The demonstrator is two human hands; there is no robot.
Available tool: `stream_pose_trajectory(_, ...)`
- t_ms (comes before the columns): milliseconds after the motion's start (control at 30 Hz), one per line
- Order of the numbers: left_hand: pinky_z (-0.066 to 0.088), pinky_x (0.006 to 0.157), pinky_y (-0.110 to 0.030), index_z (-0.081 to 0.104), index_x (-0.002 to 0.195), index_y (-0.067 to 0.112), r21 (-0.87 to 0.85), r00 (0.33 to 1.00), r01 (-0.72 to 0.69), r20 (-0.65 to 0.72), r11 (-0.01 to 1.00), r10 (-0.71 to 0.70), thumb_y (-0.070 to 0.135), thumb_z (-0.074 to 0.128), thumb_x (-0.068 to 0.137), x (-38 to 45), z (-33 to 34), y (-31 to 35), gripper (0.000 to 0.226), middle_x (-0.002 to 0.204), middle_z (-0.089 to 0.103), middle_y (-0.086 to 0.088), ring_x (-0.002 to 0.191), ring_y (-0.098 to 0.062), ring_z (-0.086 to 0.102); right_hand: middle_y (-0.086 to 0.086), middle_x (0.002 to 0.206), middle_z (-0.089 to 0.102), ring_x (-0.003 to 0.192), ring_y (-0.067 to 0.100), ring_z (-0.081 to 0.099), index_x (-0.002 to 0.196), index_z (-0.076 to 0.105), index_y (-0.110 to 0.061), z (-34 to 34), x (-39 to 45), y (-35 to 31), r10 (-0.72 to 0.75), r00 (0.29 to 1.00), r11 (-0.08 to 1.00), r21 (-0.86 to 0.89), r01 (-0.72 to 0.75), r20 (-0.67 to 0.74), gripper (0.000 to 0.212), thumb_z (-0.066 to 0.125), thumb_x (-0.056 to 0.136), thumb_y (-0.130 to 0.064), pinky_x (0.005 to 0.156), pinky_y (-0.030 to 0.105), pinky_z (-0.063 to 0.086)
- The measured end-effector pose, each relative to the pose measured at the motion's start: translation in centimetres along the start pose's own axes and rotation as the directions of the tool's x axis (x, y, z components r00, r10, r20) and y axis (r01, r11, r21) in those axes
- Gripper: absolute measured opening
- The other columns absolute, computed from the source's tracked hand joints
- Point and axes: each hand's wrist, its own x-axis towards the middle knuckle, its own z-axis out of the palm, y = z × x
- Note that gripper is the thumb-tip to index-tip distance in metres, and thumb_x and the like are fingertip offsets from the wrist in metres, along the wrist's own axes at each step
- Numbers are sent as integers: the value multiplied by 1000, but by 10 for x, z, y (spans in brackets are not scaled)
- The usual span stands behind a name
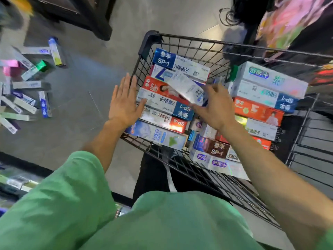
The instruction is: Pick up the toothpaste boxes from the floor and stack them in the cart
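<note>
**Head view: white box held over the cart's left stack**

Head camera looks down on two bare hands at a black wire cart (pixel 180 39). Right hand (pixel 215 107) has its fingers (pixel 207 95) curled round the near end of a white box (pixel 185 87), which lies tilted across the top of the left stack (pixel 162 107). Motion blur hides how firmly the box is gripped. Left hand (pixel 124 101) is spread flat, fingers straight, its thumb touching the end of a white-and-blue box in that stack, the palm just outside the cart's left wall.

Left stack runs in tiers of long boxes, blue, white, red and pale blue, lying crosswise. Right stack (pixel 261 98) fills the other side, white, orange and red boxes piled high. Between and before them, loose boxes (pixel 214 152) lie in the cart's near end.

On the grey floor (pixel 86 91) at far left, scattered boxes (pixel 27 89) lie well apart from the cart. Green sleeves (pixel 72 186) fill the lower frame.
</note>
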Motion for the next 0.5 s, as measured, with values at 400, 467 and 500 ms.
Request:
stream_pose_trajectory(400, 12, 125, -48, -6, 161, 17, -19, 1000, -8, -28, 1000, 7, 62, 32, 101, 22, -3, -6, 84, 169, -8, -5, 156, -22, 1, 10, 137, 54, 124, 37, 49, 146, 47, -20, 24, 140, -19, -59, 997, 993, -104, 54, -51, 66, 70, 88, -41, 101, 46, 41)
stream_pose_trajectory(467, 14, 125, -49, -5, 161, 17, -18, 999, -12, -32, 1000, 11, 62, 32, 100, 22, -3, -7, 84, 169, -6, -6, 156, -23, 3, 8, 143, 52, 128, 35, 46, 149, 42, -21, 31, 151, -23, -70, 996, 991, -121, 64, -47, 68, 67, 90, -43, 104, 45, 38)
stream_pose_trajectory(500, 15, 125, -50, -5, 161, 16, -14, 999, -9, -32, 1000, 9, 62, 32, 100, 22, -2, -8, 84, 169, -5, -6, 156, -24, 4, 8, 144, 51, 129, 34, 44, 150, 40, -21, 34, 156, -25, -75, 996, 988, -134, 70, -40, 68, 66, 91, -43, 106, 46, 37)
